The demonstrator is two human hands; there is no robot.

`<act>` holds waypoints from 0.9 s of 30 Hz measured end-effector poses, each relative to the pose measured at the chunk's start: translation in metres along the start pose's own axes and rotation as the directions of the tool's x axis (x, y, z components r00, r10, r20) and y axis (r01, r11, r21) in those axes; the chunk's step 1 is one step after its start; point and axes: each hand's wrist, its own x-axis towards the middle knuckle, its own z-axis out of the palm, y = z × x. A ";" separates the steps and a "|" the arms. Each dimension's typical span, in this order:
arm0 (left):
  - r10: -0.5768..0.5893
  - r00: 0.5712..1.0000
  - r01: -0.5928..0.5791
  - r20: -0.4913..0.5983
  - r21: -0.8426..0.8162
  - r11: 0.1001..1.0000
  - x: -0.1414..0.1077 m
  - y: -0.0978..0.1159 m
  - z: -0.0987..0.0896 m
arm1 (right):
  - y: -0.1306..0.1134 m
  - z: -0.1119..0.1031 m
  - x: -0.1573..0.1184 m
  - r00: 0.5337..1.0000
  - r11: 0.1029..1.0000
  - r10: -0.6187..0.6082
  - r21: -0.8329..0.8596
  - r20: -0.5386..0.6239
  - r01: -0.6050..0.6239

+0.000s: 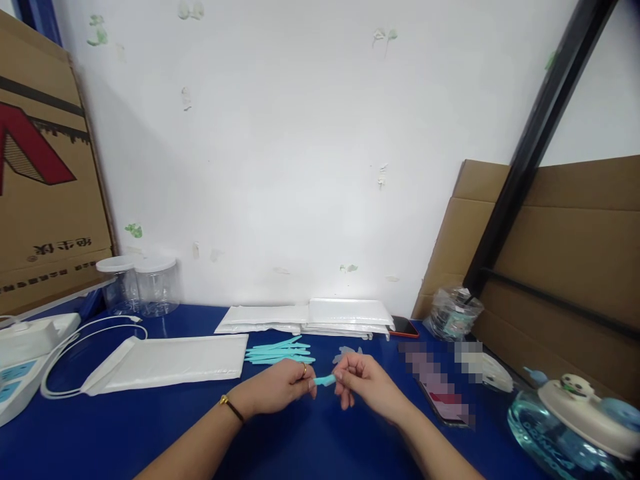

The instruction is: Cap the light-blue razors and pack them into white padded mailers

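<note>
Turquoise piece [325, 380]: between both hands, over blue table [110, 427]. Left to right: white packet [170, 361] flat; turquoise pile [277, 351] near its right end; left hand [283, 385], thumb and finger pinching piece's left end; right hand [370, 383], thumb and forefinger closed on right end; clear bits [344, 352] behind it, partly hidden; phone [443, 393] farther right. Piece looks light, thin, stiffish plastic, maybe slick; likely best held lightly at ends, bending avoided.

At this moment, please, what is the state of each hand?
Left hand: closed, pinching one end of a slim turquoise stick.
Right hand: closed, pinching the other end.
</note>
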 end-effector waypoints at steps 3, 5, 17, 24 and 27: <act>0.010 0.997 -0.014 0.078 0.053 0.998 -0.001 -0.001 0.004 | 0.004 -0.007 -0.004 0.981 0.980 0.134 -0.169 0.143 -0.109; 0.019 1.000 -0.022 0.019 0.133 0.991 -0.001 -0.003 0.002 | 0.005 -0.015 -0.007 0.962 0.950 0.195 -0.280 0.191 -0.137; -0.130 0.937 0.267 -0.323 0.425 0.865 0.004 -0.051 -0.015 | 0.009 -0.056 -0.004 0.982 0.595 -0.169 -0.803 -0.083 0.035; -0.105 0.949 0.245 -0.298 0.484 0.840 0.004 -0.043 -0.015 | 0.010 -0.040 -0.004 0.985 0.456 -0.163 -0.889 -0.053 0.028; -0.092 0.949 0.251 -0.302 0.546 0.799 0.005 -0.040 -0.014 | 0.009 -0.036 -0.003 0.982 0.476 -0.187 -0.878 -0.036 0.058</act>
